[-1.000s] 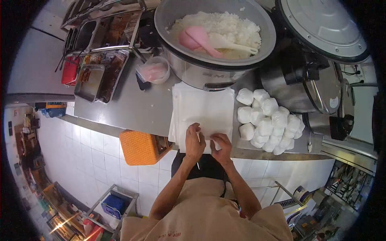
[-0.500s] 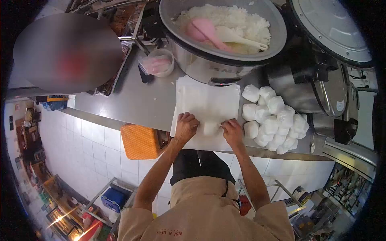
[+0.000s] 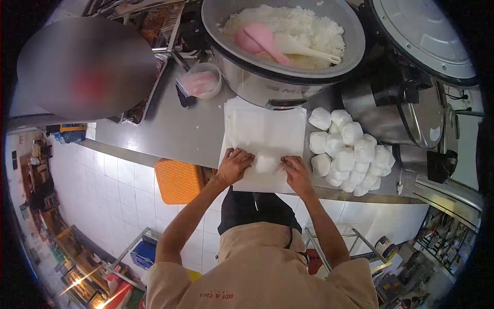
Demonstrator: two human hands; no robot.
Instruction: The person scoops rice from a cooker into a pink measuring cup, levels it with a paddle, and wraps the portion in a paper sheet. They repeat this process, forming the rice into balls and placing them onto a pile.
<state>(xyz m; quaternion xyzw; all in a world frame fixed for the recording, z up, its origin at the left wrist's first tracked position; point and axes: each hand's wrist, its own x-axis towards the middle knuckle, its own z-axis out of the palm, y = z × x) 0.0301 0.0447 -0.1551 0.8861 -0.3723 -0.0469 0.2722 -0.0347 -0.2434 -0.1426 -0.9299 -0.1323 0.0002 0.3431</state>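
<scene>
A rounded white packet of rice (image 3: 266,164) lies on the stack of white wrapping sheets (image 3: 265,123) at the counter's front edge. On its left side, my left hand (image 3: 235,165) is closed, its bent fingers on the wrapping sheet. To the right, my right hand (image 3: 296,172) pinches the sheet's other side between thumb and fingertips. Just past that hand, several wrapped white rice balls (image 3: 346,154) are piled up on the counter.
Behind the sheets stands a large rice cooker (image 3: 278,90) with rice, a pink scoop (image 3: 260,41) and a white paddle (image 3: 303,49) inside. A clear tub (image 3: 203,82) sits left of it. An orange woven stool (image 3: 177,180) is below the counter (image 3: 154,129).
My left hand has turned flatter and shifted slightly left on the wrapping sheet. My right hand stays almost in place. The packet looks a little wider and rounder.
</scene>
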